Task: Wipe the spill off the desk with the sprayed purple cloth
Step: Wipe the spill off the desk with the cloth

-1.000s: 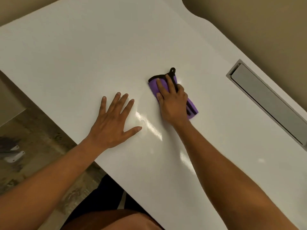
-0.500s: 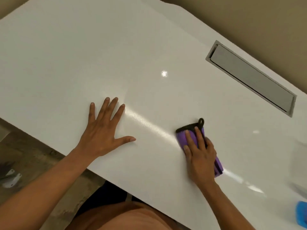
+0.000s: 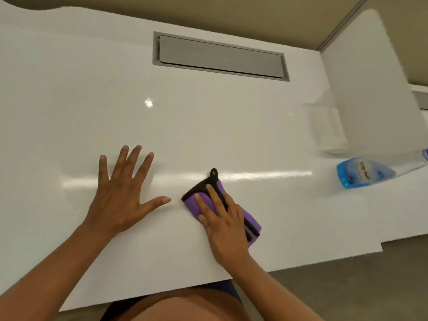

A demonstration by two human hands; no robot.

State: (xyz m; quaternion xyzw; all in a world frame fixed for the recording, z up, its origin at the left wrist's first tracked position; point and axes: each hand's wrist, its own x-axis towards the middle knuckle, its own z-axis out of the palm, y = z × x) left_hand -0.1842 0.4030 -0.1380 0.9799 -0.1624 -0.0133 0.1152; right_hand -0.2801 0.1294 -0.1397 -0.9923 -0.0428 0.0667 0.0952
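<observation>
A folded purple cloth point(image 3: 251, 222) with black trim and a black loop lies on the white desk point(image 3: 208, 126) near its front edge. My right hand point(image 3: 223, 224) presses flat on top of the cloth, fingers spread over it, hiding its middle. My left hand point(image 3: 122, 193) rests palm down on the desk, fingers apart, just left of the cloth, holding nothing. A faint glossy streak runs across the desk behind both hands. No distinct spill can be made out.
A blue spray bottle point(image 3: 363, 172) lies on its side at the right. A clear container point(image 3: 328, 128) stands blurred behind it. A grey cable hatch point(image 3: 220, 57) sits in the desk's back. A white divider panel point(image 3: 370, 72) rises at the right.
The view swung right, bringing the spray bottle and hatch into frame. My right hand slid the cloth back toward my left hand along the front of the desk. My left hand stayed planted.
</observation>
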